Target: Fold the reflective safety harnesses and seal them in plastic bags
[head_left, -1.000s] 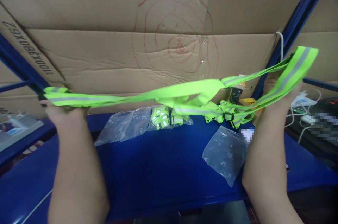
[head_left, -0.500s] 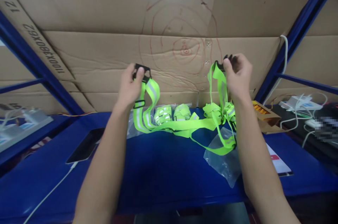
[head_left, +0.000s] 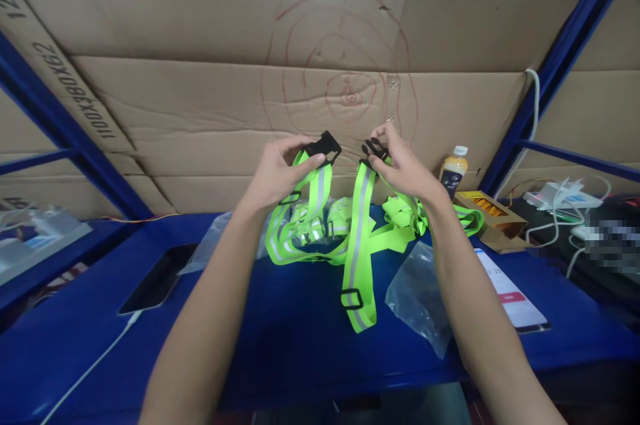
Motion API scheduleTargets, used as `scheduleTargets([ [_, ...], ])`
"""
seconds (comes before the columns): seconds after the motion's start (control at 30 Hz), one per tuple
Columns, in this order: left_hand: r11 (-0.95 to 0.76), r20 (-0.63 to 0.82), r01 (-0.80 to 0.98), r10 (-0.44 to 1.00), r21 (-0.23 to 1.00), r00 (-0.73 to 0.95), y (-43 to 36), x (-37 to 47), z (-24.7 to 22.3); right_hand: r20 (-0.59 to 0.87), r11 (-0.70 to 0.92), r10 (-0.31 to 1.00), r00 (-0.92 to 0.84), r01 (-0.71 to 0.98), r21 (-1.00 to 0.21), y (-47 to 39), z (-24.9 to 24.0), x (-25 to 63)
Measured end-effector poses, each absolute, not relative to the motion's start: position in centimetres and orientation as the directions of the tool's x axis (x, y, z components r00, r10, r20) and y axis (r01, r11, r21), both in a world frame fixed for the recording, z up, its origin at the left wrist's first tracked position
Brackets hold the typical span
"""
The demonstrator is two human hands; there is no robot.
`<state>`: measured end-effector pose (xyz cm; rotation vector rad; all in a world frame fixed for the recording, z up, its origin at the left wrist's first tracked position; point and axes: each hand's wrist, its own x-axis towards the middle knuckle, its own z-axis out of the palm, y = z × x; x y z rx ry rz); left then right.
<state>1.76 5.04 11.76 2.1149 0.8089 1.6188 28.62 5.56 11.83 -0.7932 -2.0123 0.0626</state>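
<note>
My left hand [head_left: 287, 168] pinches the black socket half of a side-release buckle [head_left: 326, 145]. Facing it across a small gap, the pronged half [head_left: 374, 147] is held in my right hand [head_left: 403, 161]. Both halves are attached to neon-yellow reflective strap [head_left: 361, 225] with a grey stripe. Below the right hand a loop of strap hangs down, with a black slider [head_left: 351, 299] near its bottom. More strap runs across the table behind, beside bundled reflective straps [head_left: 307, 221], some in clear plastic.
An empty clear plastic bag [head_left: 420, 298] lies on the blue table [head_left: 300, 345], near a lit phone [head_left: 515, 298]. A dark phone [head_left: 157, 278] with a white cable lies left. A bottle [head_left: 454, 168] and an open cardboard box [head_left: 493, 218] stand at the back right, before the cardboard wall [head_left: 200, 98].
My hands have come towards each other, bringing the two buckle halves close. The strap under my right hand now hangs straighter, and the bottle has come into view.
</note>
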Motion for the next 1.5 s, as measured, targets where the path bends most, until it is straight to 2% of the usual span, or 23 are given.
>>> scheduleTargets([
  [0.2,-0.797,0.683,0.359,0.602,0.485,0.415,4.5,1.8,11.9,0.768,0.854,0.497,-0.403,0.384,-0.351,4.7,12.6,29.0],
  [0.47,-0.804,0.686,0.429,0.583,0.412,0.436,4.9,1.9,11.5,0.691,0.863,0.488,-0.533,0.415,-0.290,3.5,13.2,28.5],
  [0.67,-0.801,0.651,0.432,0.592,0.413,0.475,4.4,2.8,11.3,0.623,0.833,0.524,-0.580,0.503,-0.232,3.4,12.9,28.1],
  [0.9,-0.822,0.615,0.476,0.557,0.312,0.559,3.1,4.0,11.4,0.471,0.752,0.635,-0.612,0.628,-0.199,3.6,11.6,27.2],
  [1.07,-0.804,0.658,0.514,0.564,0.300,0.498,3.0,4.5,11.1,0.519,0.788,0.591,-0.617,0.580,-0.208,3.9,11.6,27.4],
  [1.2,-0.856,0.770,0.446,0.464,0.262,0.438,2.8,4.7,11.2,0.552,0.798,0.578,-0.600,0.558,-0.229,3.5,12.9,28.3],
  [1.27,-0.844,0.802,0.418,0.489,0.335,0.344,2.6,5.0,11.2,0.552,0.803,0.569,-0.610,0.557,-0.212,3.1,13.4,28.5],
  [1.33,-0.790,0.768,0.325,0.599,0.520,0.229,2.4,5.4,11.1,0.609,0.804,0.535,-0.586,0.573,-0.155,2.9,13.7,28.3],
  [1.43,-0.604,0.594,0.011,0.787,0.797,0.167,2.3,6.0,11.2,0.735,0.763,0.459,-0.499,0.646,-0.038,2.9,13.3,27.5],
  [1.5,-0.478,0.498,-0.147,0.850,0.866,0.171,2.3,6.1,11.3,0.773,0.755,0.414,-0.481,0.655,0.003,3.2,12.9,27.0],
])
